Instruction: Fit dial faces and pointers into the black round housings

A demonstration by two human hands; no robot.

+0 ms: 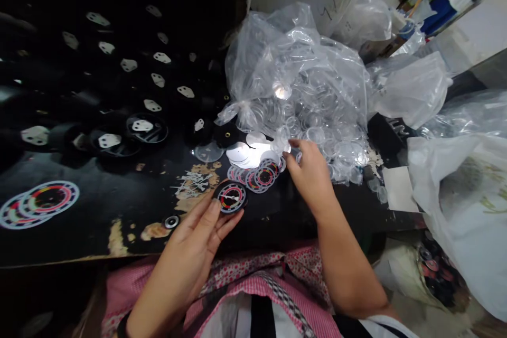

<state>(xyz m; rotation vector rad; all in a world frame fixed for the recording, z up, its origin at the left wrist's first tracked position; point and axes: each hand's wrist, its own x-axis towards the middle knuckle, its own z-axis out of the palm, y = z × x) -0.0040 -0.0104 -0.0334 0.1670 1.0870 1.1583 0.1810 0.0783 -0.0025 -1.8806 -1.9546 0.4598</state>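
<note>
My left hand [204, 222] grips a small round gauge [232, 197], its dial with coloured rings and white pointer facing up. My right hand [311, 171] reaches to the pile, thumb and forefinger closed on the edge of a clear plastic disc [282, 140]. Just below that disc lie fanned-out white discs [243, 156] and printed dial discs [263, 177]. Beside the gauge, to the left, is a heap of small white pointers [193, 182]. Clear discs [317, 137] spill from a large plastic bag [293, 58] beyond my right hand.
Black housings with white plates [109, 140] stand across the left of the black table [91, 179]. Two larger dial discs [49, 198] overlap near the left edge. A small metal-and-black ring [171, 221] lies near the front edge. White bags [467, 211] crowd the right, beside a white card [400, 190].
</note>
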